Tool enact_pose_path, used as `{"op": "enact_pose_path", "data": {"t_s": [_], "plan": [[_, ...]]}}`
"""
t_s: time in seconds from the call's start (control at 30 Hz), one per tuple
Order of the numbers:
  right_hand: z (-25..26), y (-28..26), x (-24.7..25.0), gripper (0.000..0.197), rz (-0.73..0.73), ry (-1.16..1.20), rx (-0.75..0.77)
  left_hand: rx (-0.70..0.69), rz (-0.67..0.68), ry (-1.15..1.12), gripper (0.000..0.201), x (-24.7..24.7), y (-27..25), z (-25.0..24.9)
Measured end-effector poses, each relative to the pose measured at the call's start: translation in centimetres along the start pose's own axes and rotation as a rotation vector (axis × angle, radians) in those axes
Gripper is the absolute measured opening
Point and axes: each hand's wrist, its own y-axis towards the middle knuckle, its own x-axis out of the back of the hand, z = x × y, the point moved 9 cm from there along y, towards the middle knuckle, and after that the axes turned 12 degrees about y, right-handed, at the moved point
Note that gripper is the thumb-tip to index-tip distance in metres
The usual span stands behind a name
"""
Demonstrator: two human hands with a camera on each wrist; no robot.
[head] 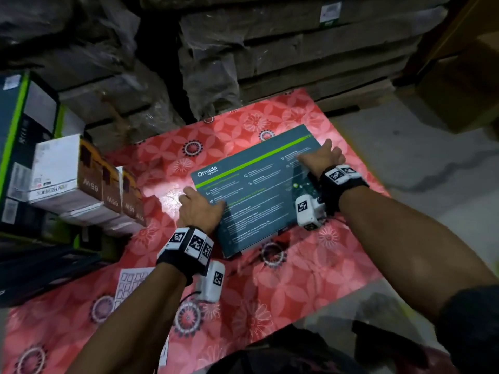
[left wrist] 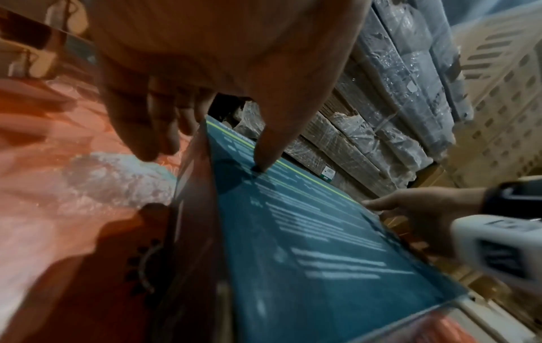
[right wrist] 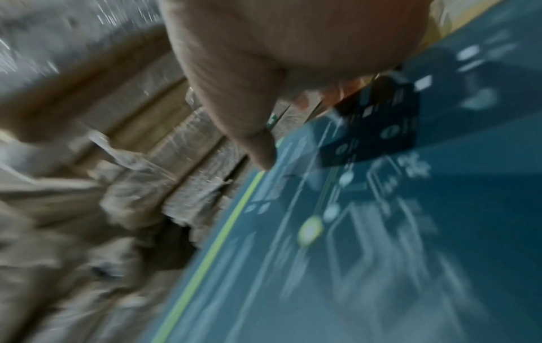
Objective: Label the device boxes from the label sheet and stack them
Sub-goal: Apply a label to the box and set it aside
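A teal box lies flat on the red flowered cloth, printed face up, with no fresh label on that face that I can make out — so the labelling of this one looks not yet done, and I judge the step in hand to be placing or squaring it. The left hand grips the box's left edge: thumb on the top face, fingers hanging down beside the side wall. The right hand lies at the far right corner, thumb on the top face and fingers bent over the far edge, so it seems to hold the box too. The label sheet lies on the cloth near the left forearm, partly hidden by it; some cells look blank, but I cannot tell how many labels are gone. Boxes stand piled at the left, perhaps the stack, though whether they carry labels is too small to read. The head view alone shows the sheet and that pile; the left wrist view shows what the head view cannot — the box's dark side wall and the fingers beside it. The right wrist view is blurred, giving only the thumb on the print.
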Motion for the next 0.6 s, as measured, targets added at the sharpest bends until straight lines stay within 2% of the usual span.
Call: {"op": "enact_pose_path", "data": {"t_s": [0.1, 0.17, 0.23, 0.3, 0.4, 0.6], "plan": [[-1.6, -3.5, 0.3, 0.080, -0.127, 0.168, -0.012, -0.124, -0.104, 0.093, 0.087, 1.9, 0.5, -2.4], [-3.4, -6.3, -0.4, 0.082, -0.171, 0.239, -0.047, -0.274, -0.130, 0.178, 0.090, 2.1, 1.4, -4.7], [-5.0, -8.7, -1.2, 0.087, -0.216, 0.268, -0.082, -0.395, -0.091, 0.262, 0.094, 1.6, 2.2, -6.7], [-6.5, -10.6, -2.1, 0.090, -0.257, 0.332, -0.111, -0.454, -0.034, 0.323, 0.093, 1.0, 3.0, -8.0], [-8.4, -12.5, -4.1, 0.099, -0.243, 0.443, -0.194, -0.485, 0.033, 0.337, 0.090, 0.6, 3.9, -8.8], [-8.8, -14.0, -7.6, 0.109, -0.109, 0.504, -0.290, -0.493, 0.042, 0.412, 0.094, 1.0, 4.5, -9.1]]}}
